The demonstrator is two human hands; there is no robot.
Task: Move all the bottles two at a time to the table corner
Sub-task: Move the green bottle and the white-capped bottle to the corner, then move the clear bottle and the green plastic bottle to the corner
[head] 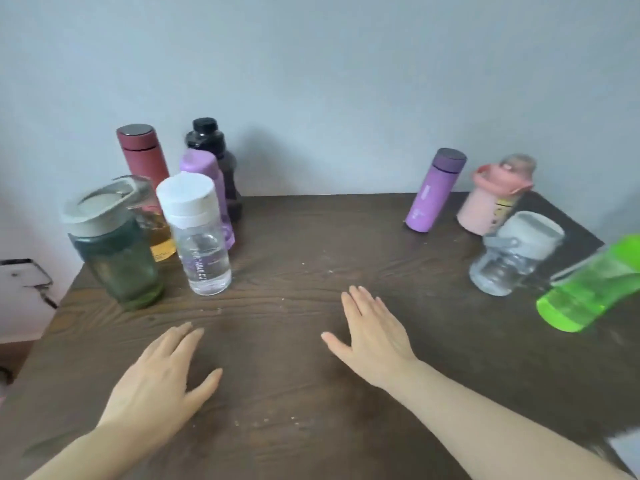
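Head view, left to right: six bottles crowd the far-left table corner (104, 271), among them the green-tinted jar (116, 251) and the clear white-capped bottle (199, 237). Left hand (162, 379) and right hand (375, 336) lie flat, fingers spread, grasping nothing. Four bottles remain at right: purple flask (434, 190), pink bottle (495, 199), clear grey-lidded bottle (512, 254), lime bottle (588, 285) (partly cut off by the frame edge). Judged step: between trips. Next move calls for both hands to reach right and take one bottle each
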